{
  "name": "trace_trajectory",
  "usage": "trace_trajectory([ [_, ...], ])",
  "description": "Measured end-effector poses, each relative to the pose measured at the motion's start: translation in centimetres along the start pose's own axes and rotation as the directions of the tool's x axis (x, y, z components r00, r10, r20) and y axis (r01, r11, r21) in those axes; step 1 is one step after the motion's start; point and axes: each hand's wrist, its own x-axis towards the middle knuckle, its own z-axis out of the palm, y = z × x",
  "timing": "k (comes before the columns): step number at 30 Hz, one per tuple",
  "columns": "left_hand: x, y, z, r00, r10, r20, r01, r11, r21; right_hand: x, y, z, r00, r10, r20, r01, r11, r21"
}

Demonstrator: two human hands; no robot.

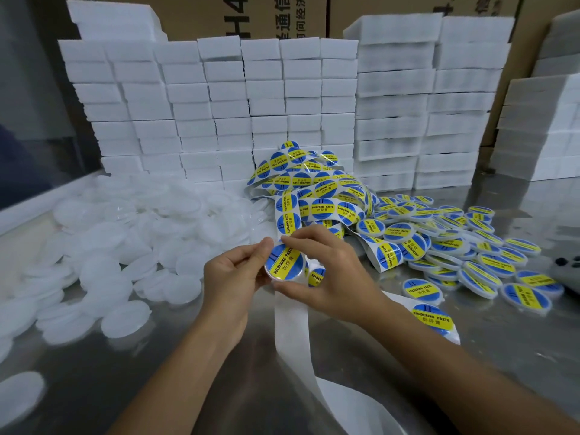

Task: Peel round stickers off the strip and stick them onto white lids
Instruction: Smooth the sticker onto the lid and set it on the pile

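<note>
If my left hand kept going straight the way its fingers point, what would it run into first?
Likely the round white lid with the blue and yellow sticker that the left hand already holds; beyond it, the right hand. Depth is hard to judge.

A shiny steel table [518,365] fills the near scene. Stacked white foam blocks [238,98] line its far edge. Brown cardboard boxes [282,14] stand behind.

blue-yellow sticker [285,260] sits on a white lid [272,276] — strip [290,315] trailing below.

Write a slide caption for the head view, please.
Both hands press a sticker onto a lid beside plain lids.
</note>
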Motion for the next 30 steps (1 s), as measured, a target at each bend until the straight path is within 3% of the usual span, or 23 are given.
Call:
trace_trajectory([
  [4, 0.9, -1.9, -0.5, 0.993, 0.057, -0.1, -0.024, 0.952, 0.304, -0.1, 0.9, -0.4, 0.984, 0.138, -0.113, -0.144, 0.988, -0.049],
  [6, 1.0, -2.7, -0.7, 0.996, 0.006, -0.092, 0.031, 0.915, 0.403, 0.3, 2.3, -1.5, 0.95, 0.254, -0.184, -0.276, 0.955, -0.105],
  [9, 1.0, -3.0, -0.7, 0.989, -0.137, -0.058, 0.148, 0.936, 0.319, 1.2, 5.4, -3.8, 0.867, 0.382, -0.321, -0.444, 0.884, -0.147],
  [13, 0.9, -2.9, -0.7, 0.983, -0.181, -0.001, 0.177, 0.958, 0.225, 2.2, 9.8, -6.6, 0.764, 0.46, -0.453, -0.605, 0.755, -0.254],
  [18, 0.9, -2.6, -0.6, 0.978, -0.206, 0.006, 0.202, 0.964, 0.17, 2.8, 13.1, -8.3, 0.78, 0.518, -0.352, -0.618, 0.549, -0.562],
  [22, 1.0, -2.4, -0.7, 0.975, -0.219, 0.035, 0.21, 0.964, 0.163, 2.9, 13.9, -8.4, 0.711, 0.639, -0.295, -0.657, 0.453, -0.602],
  [25, 0.9, -2.3, -0.7, 0.97, -0.235, 0.058, 0.222, 0.96, 0.172, 3.1, 13.5, -8.4, 0.672, 0.669, -0.319, -0.707, 0.449, -0.547],
  [30, 0.8, -1.9, -0.5, 0.96, -0.246, 0.133, 0.224, 0.961, 0.164, 3.1, 10.8, -6.7, 0.729, 0.582, -0.361, -0.685, 0.608, -0.402],
])
